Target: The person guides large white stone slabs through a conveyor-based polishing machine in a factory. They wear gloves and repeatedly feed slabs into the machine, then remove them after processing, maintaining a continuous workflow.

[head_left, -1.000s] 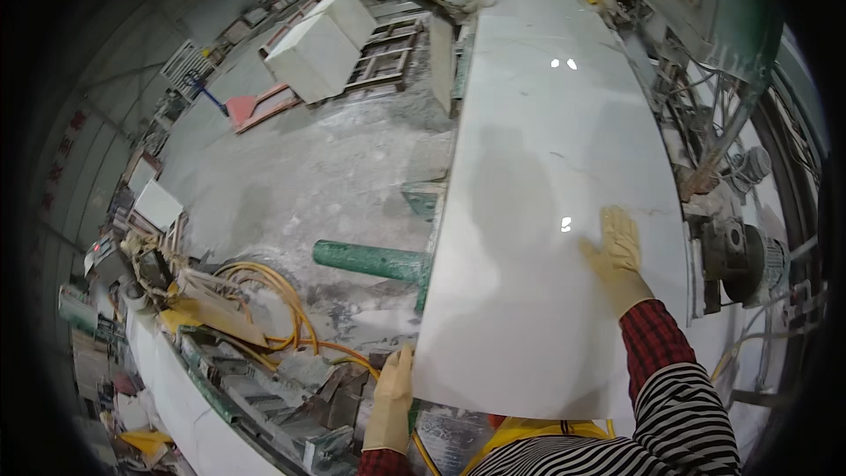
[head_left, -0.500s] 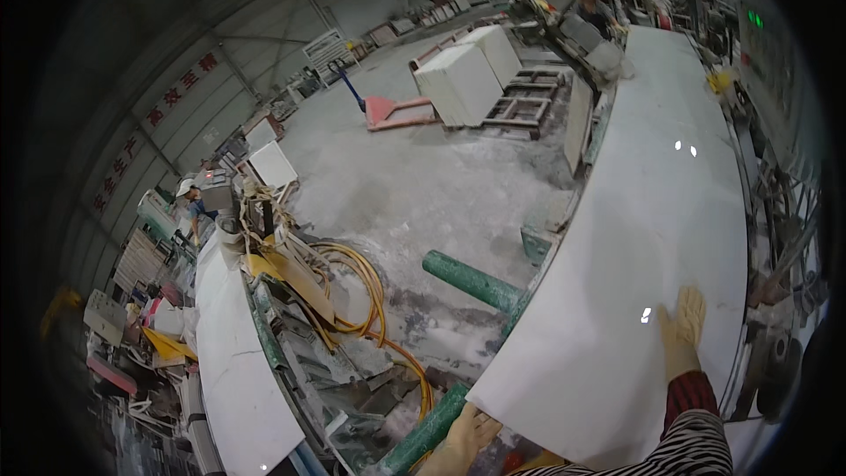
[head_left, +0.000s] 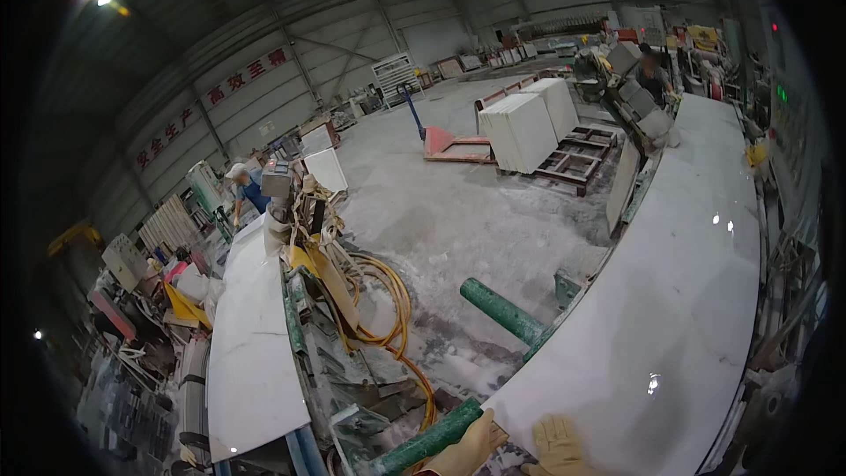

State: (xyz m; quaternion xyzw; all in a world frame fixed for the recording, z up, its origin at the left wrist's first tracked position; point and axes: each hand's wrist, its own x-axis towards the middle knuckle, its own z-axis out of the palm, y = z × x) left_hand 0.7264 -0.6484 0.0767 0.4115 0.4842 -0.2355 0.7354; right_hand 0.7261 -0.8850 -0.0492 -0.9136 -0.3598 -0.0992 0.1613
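Note:
A long glossy white stone slab (head_left: 652,300) with faint grey veining runs from my front away to the far right. My left hand (head_left: 471,446), in a pale yellow work glove, grips the slab's near left edge, with part of its fingers hidden. Beside it, my right hand (head_left: 559,446) in a matching glove lies flat on the slab's near end, fingers stretched out. A green roller (head_left: 441,436) pokes out just left of my left hand.
Another white slab (head_left: 256,344) lies along the left, with a person (head_left: 251,187) at its far end. Yellow hoses (head_left: 401,300) coil between. A second green roller (head_left: 502,310) juts over the floor. Farther back stand stacked white slabs (head_left: 529,128), a red pallet jack (head_left: 458,148) and another person (head_left: 652,79).
My right hand has slid back and left across the slab to near my left hand. The left hand stays at the slab's edge. The view has tilted up.

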